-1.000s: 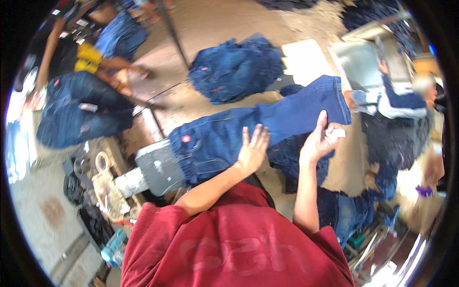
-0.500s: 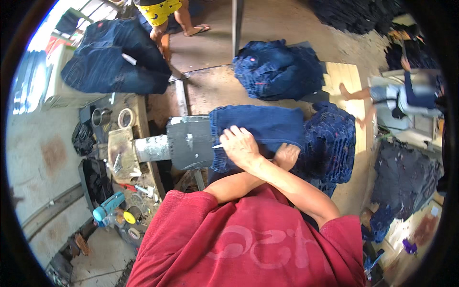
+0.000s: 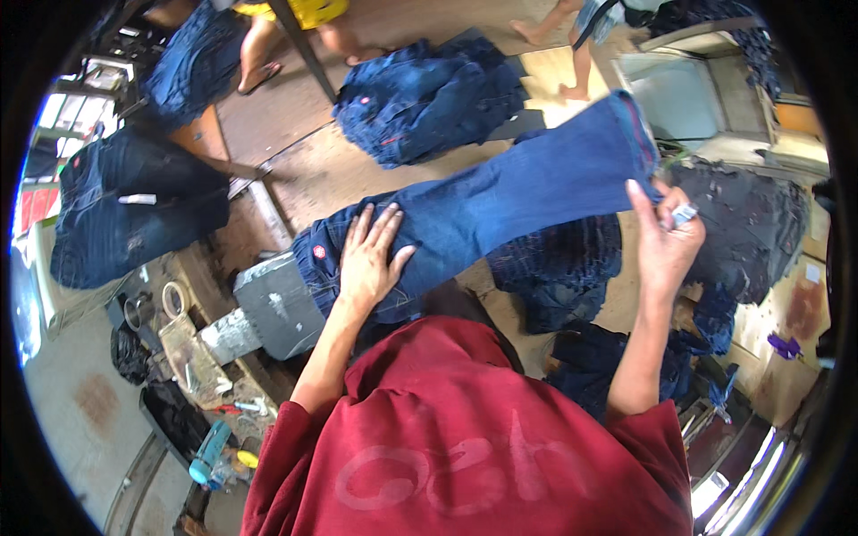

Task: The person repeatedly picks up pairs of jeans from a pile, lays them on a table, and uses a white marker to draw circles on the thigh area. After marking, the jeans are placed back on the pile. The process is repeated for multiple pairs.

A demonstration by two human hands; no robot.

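Note:
A blue denim trouser leg (image 3: 527,183) stretches from the dark flat board (image 3: 277,304) up to the right. Its left end, with a small round red-and-white mark, lies over the board. My left hand (image 3: 368,268) rests flat on this end, fingers spread. At the far end my right hand (image 3: 666,234) is closed at the edge of the leg opening (image 3: 636,134), holding the leg out. A small whitish piece (image 3: 684,214) also shows between the right fingers; its kind is unclear.
Denim piles lie ahead (image 3: 424,98), at the left (image 3: 134,205) and beneath the held leg (image 3: 563,259). Dark cloth (image 3: 746,223) is stacked at the right. Tape rolls (image 3: 174,299) sit by the worn bench. Two other people's legs show at the top, beside a post (image 3: 304,49).
My crossed arms have parted. The right hand has swung far right with the denim edge, and the left now lies flat near the board. The denim is stretched out; the view has turned.

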